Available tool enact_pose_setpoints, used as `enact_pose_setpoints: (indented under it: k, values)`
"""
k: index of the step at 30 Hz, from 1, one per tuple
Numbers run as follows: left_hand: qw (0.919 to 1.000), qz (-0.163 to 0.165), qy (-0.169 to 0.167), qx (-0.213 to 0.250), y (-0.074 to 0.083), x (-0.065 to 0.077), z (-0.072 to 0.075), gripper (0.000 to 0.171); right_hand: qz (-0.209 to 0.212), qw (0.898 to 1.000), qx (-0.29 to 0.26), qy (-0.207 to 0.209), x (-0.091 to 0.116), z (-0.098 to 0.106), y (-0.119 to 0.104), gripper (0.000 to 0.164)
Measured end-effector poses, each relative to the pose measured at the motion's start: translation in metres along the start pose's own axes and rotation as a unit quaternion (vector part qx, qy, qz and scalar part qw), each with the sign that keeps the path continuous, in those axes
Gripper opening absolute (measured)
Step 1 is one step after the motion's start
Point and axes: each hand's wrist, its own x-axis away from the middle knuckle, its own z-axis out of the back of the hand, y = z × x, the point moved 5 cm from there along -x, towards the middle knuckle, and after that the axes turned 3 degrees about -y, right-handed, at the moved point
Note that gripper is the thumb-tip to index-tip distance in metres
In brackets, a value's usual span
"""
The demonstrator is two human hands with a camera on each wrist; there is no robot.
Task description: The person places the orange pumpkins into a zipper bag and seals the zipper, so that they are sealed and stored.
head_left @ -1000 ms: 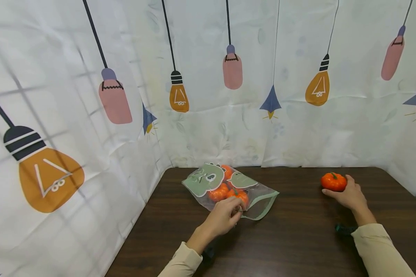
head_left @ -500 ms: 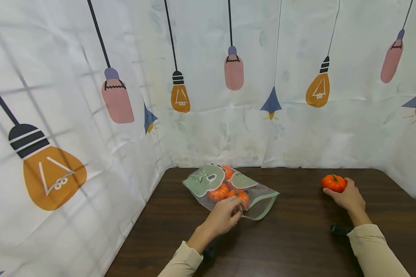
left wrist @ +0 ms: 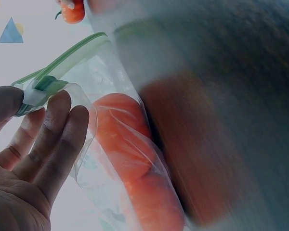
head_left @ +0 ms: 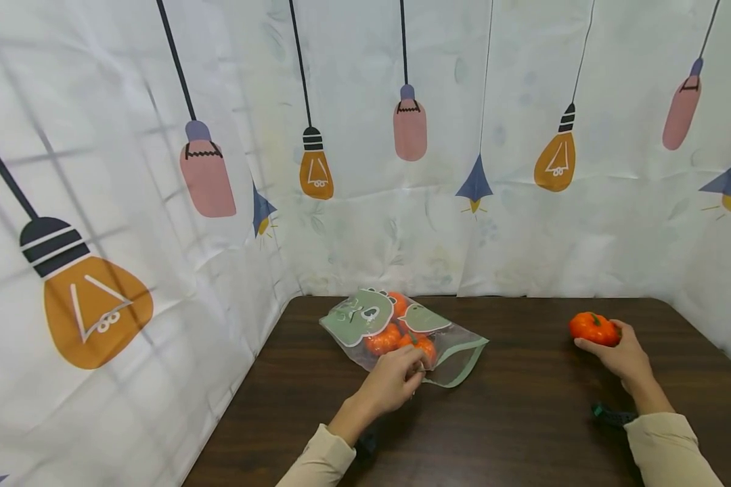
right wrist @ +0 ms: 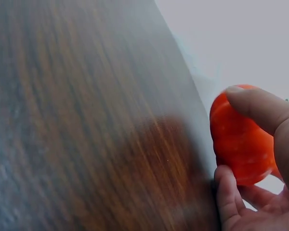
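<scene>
My left hand (head_left: 392,380) pinches the near corner of a clear zip bag (head_left: 356,321) with green bear and leaf-shaped prints. In the left wrist view, thumb and fingertips grip the bag's green-edged mouth beside a white zip slider (left wrist: 34,96). Inside the bag lie several small orange pumpkins (head_left: 382,339), seen through the plastic. Far to the right, my right hand (head_left: 626,355) holds another small ribbed pumpkin (head_left: 592,328) with a green stem. The right wrist view has the thumb over that pumpkin (right wrist: 241,139) and fingers beneath it, close over the tabletop.
The dark brown wooden table (head_left: 512,406) has rounded far corners. White curtain cloth (head_left: 365,237) printed with hanging lamps stands behind it and along the left and right sides. A dark band (head_left: 612,414) shows at my right wrist.
My right hand has gripped the pumpkin and shifted it slightly right, turning it a little. The left hand and the bag have stayed in place.
</scene>
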Motion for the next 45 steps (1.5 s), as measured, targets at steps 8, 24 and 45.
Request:
enact_pose_setpoints:
  k: [8, 24, 45]
  values:
    - [1.0000, 0.003, 0.000, 0.005, 0.000, -0.002, -0.001, 0.014, 0.030, 0.998, -0.036, -0.046, -0.001, 0.003, 0.003, 0.113]
    - [0.9999, 0.006, -0.005, 0.014, -0.001, -0.001, -0.001, 0.013, 0.049, 0.990, -0.016, -0.129, 0.006, 0.003, 0.006, 0.106]
    - [0.9995, 0.018, -0.001, 0.026, -0.003, 0.000, 0.001, 0.014, 0.186, 0.964, 0.067, -0.176, 0.032, -0.041, -0.074, 0.090]
